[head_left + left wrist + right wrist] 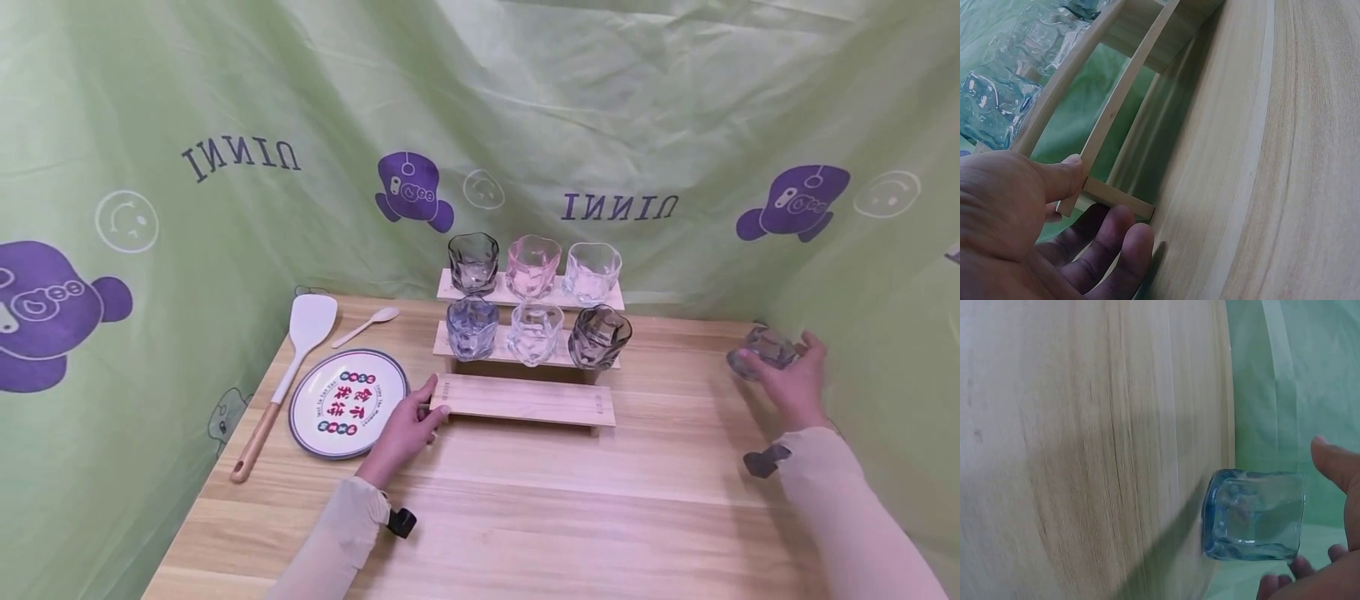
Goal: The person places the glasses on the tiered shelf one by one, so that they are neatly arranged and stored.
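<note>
My left hand (407,429) holds the left end of the low front step of a wooden tiered stand (525,400). In the left wrist view, the thumb presses the board's edge and the fingers curl by its leg. Dark, pink and clear glasses (592,275) line the back tier; blue, clear and dark-grey glasses (600,337) line the middle one. At the table's far right, my right hand (797,387) is around a bluish glass (1254,515) standing on the wood. In the right wrist view its thumb is apart from the glass, fingers near the rim.
Left of the stand lie a printed plate (307,417), a small spoon (367,325) and a white spatula (300,342) with a wooden handle. Green printed curtain (525,108) surrounds the wooden table (600,517) at the back and sides.
</note>
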Tool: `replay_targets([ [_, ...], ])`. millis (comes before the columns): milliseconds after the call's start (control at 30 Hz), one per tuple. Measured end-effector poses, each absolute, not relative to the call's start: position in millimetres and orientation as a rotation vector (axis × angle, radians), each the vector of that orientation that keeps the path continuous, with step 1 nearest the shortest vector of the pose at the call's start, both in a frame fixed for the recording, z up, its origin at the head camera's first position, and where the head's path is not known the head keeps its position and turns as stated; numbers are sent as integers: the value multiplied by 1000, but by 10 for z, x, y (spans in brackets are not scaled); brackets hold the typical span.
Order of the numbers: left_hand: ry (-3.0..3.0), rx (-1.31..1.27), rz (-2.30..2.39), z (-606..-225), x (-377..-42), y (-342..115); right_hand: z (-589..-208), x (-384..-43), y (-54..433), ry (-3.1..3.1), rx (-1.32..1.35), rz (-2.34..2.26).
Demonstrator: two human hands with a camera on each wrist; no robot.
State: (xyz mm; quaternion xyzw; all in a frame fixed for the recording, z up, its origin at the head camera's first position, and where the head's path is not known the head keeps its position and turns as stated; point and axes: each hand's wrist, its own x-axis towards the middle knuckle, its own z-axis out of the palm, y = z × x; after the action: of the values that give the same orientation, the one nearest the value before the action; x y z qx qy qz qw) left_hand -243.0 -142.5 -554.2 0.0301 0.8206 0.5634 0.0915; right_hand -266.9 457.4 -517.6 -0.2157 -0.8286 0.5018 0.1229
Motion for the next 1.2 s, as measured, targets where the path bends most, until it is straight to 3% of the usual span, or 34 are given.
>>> replay_targets([
  [200,2436,97,1665,-5539,-2433,-1421,-5193,-2631,4579,-2490,-699,1345],
  [467,2435,96,1657,-5541,-2429,-1424,-5250,-2696,4558,-2517,-525,1481],
  [667,2446,117,1658,-5548,-2428,-1428,-5302,-2671,4454,-2422,-617,1535],
  [900,2447,105,1679,-5555,-2432,-1431,-5373,-2680,4320,-2412,-462,1651],
  [1200,2451,103,1663,-5562,-2416,-1420,-5496,-2697,4239,-2425,-554,1360],
])
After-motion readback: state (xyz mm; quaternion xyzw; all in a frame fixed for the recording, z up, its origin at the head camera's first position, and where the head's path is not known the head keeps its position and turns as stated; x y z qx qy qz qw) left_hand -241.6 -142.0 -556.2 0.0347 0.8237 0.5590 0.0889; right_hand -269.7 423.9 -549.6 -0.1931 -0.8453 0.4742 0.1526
